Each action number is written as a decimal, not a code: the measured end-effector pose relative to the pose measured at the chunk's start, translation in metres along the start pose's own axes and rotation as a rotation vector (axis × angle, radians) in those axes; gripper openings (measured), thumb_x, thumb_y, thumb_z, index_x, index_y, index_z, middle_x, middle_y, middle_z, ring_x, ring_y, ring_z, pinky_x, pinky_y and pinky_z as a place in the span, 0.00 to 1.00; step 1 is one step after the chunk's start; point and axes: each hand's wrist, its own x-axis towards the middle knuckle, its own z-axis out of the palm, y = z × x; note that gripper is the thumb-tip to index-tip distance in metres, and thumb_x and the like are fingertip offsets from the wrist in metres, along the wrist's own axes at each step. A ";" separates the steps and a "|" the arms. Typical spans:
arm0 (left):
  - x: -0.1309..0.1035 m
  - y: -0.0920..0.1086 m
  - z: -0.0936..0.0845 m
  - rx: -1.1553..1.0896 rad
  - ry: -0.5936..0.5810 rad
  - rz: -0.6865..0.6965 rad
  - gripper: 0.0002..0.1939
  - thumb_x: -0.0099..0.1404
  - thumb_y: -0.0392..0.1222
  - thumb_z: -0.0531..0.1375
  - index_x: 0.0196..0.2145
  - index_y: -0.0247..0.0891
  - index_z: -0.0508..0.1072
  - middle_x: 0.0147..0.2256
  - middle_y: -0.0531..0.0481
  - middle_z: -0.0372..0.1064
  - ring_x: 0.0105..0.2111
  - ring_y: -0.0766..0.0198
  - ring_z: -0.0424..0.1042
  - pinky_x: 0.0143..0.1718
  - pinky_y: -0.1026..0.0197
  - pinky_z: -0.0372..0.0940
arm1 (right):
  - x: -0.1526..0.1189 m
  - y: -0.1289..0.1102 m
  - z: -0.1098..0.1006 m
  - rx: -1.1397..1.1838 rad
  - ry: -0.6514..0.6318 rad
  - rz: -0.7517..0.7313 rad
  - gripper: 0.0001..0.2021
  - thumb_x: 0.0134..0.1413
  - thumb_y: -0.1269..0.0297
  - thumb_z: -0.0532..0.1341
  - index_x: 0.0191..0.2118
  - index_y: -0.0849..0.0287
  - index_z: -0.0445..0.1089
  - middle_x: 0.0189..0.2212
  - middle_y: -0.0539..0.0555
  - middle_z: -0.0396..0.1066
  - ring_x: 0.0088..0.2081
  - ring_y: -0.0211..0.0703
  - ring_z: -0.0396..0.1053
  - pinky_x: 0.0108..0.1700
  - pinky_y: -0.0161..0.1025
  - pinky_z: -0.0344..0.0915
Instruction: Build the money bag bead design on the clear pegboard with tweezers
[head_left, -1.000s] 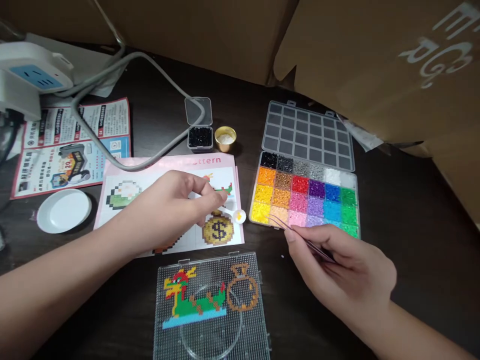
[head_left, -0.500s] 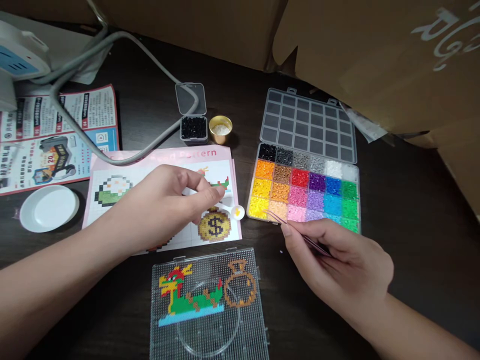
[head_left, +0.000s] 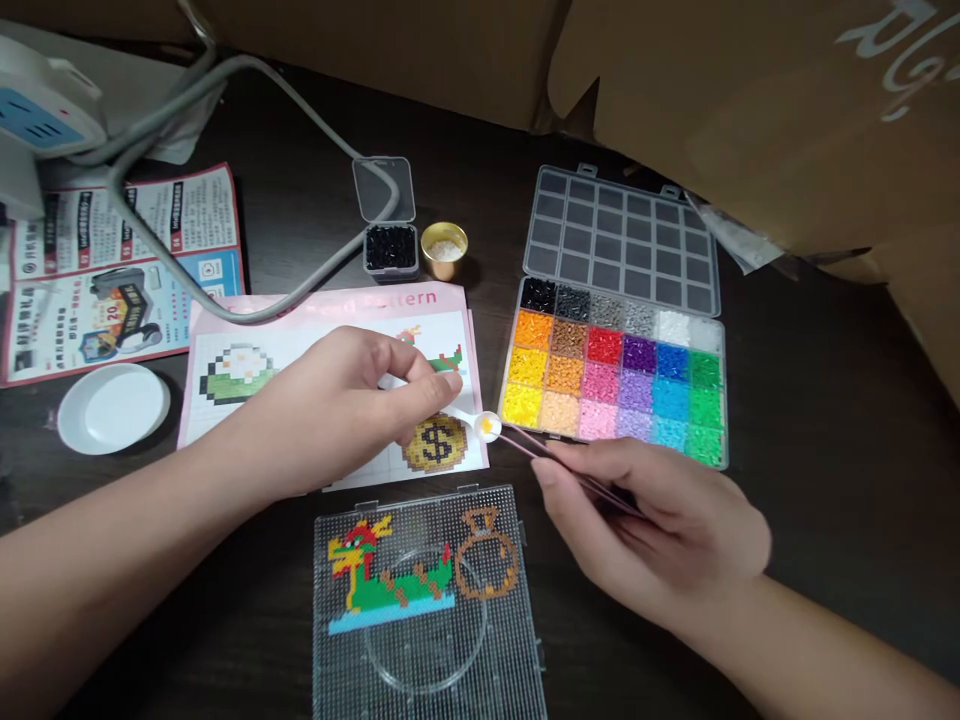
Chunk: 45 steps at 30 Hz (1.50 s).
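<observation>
My left hand (head_left: 367, 400) pinches a small white spoon (head_left: 466, 416) above the pattern sheet (head_left: 360, 475). A few yellow beads (head_left: 487, 427) lie in its bowl. With my right hand (head_left: 660, 510) I hold thin tweezers (head_left: 559, 460), their tips at the spoon's bowl. Just behind them sits the open bead box (head_left: 724, 400), its compartments full of beads sorted by colour. In front is a clear pegboard (head_left: 337, 680) bearing a dragon boat (head_left: 397, 585) made of beads and a brown pouch outline (head_left: 486, 600) with some orange beads inside.
A small case of black beads (head_left: 391, 247) and a gold cup (head_left: 444, 250) stand at the back. To the left are a white dish (head_left: 112, 408), a printed leaflet (head_left: 120, 290) and a looped grey cable (head_left: 161, 265) beside a power strip (head_left: 49, 105). Cardboard (head_left: 712, 110) borders the table.
My right hand has brought the tweezers left, from the yellow compartment to the spoon's bowl. The spoon remains in my left hand. The view has shifted slightly.
</observation>
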 end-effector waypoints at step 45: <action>-0.007 0.003 0.003 0.063 0.021 -0.039 0.23 0.59 0.57 0.59 0.16 0.39 0.62 0.08 0.54 0.52 0.08 0.70 0.52 0.12 0.66 0.42 | -0.006 0.010 -0.021 0.259 0.036 0.238 0.04 0.56 0.72 0.64 0.37 0.57 0.73 0.18 0.45 0.68 0.16 0.32 0.63 0.16 0.32 0.58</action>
